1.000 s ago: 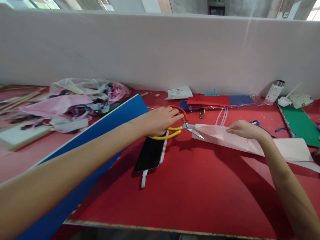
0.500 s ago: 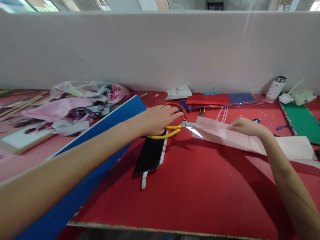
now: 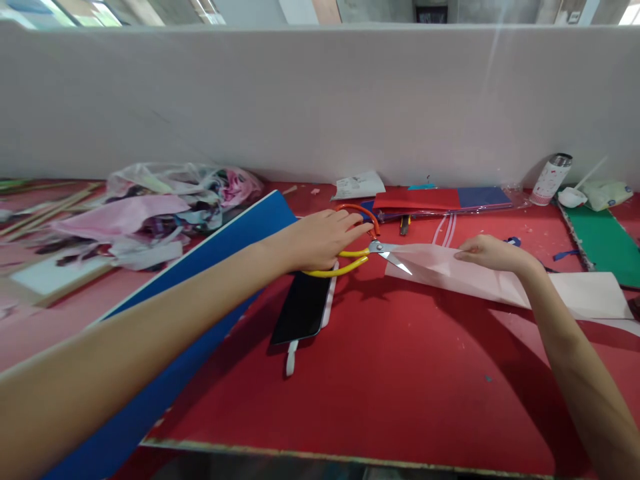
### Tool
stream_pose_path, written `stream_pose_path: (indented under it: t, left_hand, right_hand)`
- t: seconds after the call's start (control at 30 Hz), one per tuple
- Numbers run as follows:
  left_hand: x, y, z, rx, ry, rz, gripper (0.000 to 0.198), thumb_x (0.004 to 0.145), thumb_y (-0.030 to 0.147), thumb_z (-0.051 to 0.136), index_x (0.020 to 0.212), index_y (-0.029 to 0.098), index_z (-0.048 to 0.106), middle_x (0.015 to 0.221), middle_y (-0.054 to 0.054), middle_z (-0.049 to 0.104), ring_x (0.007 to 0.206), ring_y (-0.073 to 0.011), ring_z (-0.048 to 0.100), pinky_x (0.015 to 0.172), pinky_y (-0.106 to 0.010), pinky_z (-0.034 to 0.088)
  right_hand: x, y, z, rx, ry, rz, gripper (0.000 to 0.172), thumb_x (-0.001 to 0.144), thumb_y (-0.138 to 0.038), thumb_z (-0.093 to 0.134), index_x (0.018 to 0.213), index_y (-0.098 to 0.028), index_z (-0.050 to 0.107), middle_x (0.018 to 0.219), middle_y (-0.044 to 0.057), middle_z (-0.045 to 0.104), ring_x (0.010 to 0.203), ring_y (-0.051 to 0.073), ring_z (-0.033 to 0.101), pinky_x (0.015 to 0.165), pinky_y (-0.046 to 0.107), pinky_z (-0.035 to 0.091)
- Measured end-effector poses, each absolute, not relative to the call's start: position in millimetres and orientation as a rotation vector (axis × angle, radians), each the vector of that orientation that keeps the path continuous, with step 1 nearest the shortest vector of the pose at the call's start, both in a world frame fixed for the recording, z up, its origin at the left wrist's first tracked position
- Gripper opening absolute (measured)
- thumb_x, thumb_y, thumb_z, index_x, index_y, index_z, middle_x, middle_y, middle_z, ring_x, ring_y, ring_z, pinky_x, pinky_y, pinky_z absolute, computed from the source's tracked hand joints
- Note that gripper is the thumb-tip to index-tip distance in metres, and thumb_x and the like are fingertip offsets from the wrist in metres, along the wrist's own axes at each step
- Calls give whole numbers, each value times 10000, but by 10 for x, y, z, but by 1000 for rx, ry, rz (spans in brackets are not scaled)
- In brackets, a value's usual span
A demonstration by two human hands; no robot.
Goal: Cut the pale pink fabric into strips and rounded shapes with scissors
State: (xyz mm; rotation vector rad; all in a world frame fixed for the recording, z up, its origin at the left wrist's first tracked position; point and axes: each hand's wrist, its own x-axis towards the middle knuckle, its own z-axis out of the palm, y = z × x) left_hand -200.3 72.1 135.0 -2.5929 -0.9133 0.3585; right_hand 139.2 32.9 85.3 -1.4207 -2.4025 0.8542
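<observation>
My left hand (image 3: 325, 240) is closed on the handles of a pair of scissors (image 3: 379, 247), one handle loop orange-red and the other yellow. The blades are parted and lie at the left end of a pale pink strip of paper (image 3: 470, 283), one blade above it in plain view. Pinched between the fingers of my right hand (image 3: 493, 253) is the upper edge of that strip, held a little above the red table (image 3: 400, 387). A dark phone (image 3: 303, 307) with a white strap lies below my left hand.
A blue board (image 3: 200, 347) slants under my left forearm. Plastic bags with scraps (image 3: 150, 213) lie at the left. Red and blue packets (image 3: 420, 199), a cutter (image 3: 405, 225), a white flask (image 3: 551, 179) and a green board (image 3: 605, 243) are along the back by a grey partition (image 3: 300, 100).
My left hand and the scissors have shifted slightly right, with the blades further over the end of the paper strip. My right hand stays in place.
</observation>
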Motion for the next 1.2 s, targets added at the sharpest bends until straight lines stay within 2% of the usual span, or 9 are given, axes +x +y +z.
stream_pose_path:
  t: [0.1, 0.3, 0.47, 0.6, 0.7, 0.9, 1.03, 1.2]
  left_hand:
    - [-1986, 717, 1369, -2544, -860, 442, 611, 718, 211, 512, 1319, 110, 471, 1295, -181, 531, 1072, -299, 563, 895, -379, 423]
    - [-1973, 711, 1410, -2536, -877, 412, 545, 809, 354, 467, 1301, 121, 487, 1253, -187, 550, 1056, -312, 574, 895, -401, 422]
    - [-1980, 743, 1390, -2528, -925, 440, 582, 741, 259, 522, 1312, 155, 474, 1278, -160, 548, 1085, -291, 562, 905, -371, 423]
    - [-1965, 740, 1385, -2544, -907, 451, 596, 707, 222, 522, 1295, 127, 482, 1285, -177, 539, 1075, -302, 565, 902, -385, 426]
    - [-1962, 737, 1378, -2540, -876, 459, 550, 735, 236, 491, 1273, 124, 495, 1274, -179, 544, 1050, -294, 574, 886, -381, 432]
    - [-1976, 752, 1366, -2533, -876, 460, 559, 708, 185, 510, 1264, 126, 502, 1271, -174, 546, 1036, -288, 579, 873, -370, 437]
    - [-1964, 742, 1389, -2530, -883, 487, 578, 703, 157, 519, 1280, 134, 494, 1274, -163, 550, 1075, -282, 566, 889, -356, 430]
    - [-1961, 737, 1417, -2522, -868, 539, 562, 709, 150, 513, 1271, 113, 507, 1236, -182, 573, 1032, -289, 588, 838, -362, 451]
  right_hand:
    - [1399, 333, 851, -1418, -2400, 859, 385, 857, -478, 439, 754, -174, 651, 730, 43, 615, 714, 184, 522, 655, 295, 384]
    - [1406, 318, 868, -1398, -2385, 861, 378, 856, -470, 442, 751, -176, 654, 724, 45, 616, 718, 183, 523, 658, 295, 381]
    - [1401, 288, 903, -1392, -2389, 862, 369, 861, -451, 428, 729, -182, 643, 723, 37, 614, 692, 175, 514, 642, 294, 373]
    - [1383, 283, 907, -1394, -2367, 869, 347, 860, -434, 428, 731, -180, 627, 753, 40, 614, 700, 173, 508, 643, 288, 372]
    - [1359, 288, 894, -1400, -2350, 832, 366, 855, -465, 426, 672, -184, 572, 711, 33, 566, 676, 163, 473, 624, 281, 356]
    - [1326, 293, 882, -1451, -2344, 749, 448, 859, -553, 361, 574, -208, 351, 600, -14, 335, 573, 125, 314, 554, 273, 277]
    - [1340, 317, 854, -1443, -2325, 726, 457, 868, -565, 346, 579, -211, 335, 603, -14, 335, 582, 127, 320, 563, 280, 287]
    - [1383, 337, 831, -1446, -2309, 756, 458, 865, -575, 339, 590, -209, 364, 614, -12, 343, 585, 129, 325, 570, 282, 291]
